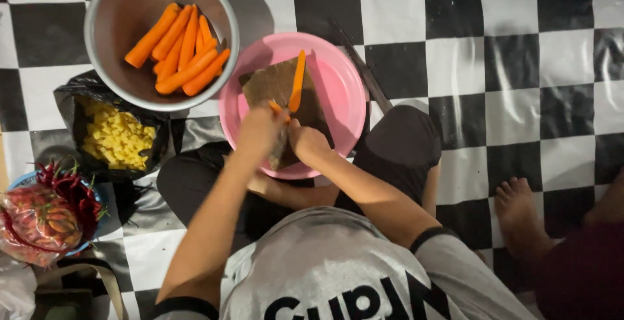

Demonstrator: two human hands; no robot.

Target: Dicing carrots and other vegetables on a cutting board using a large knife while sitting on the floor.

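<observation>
Two hands met over a brown cutting board (276, 86) set in a pink basin (338, 86). The left hand (259, 131) pinched the near end of a carrot strip (297, 81) pointing to twelve o'clock; the right hand (307, 141) was closed around what seemed a knife handle. Cutting well would mean curled fingertips and a flat carrot. The blade stayed hidden beneath the hands.

Grey short-sleeved shirt (338, 261) with black cuffs and lettering, dark trousers (396, 144).
</observation>
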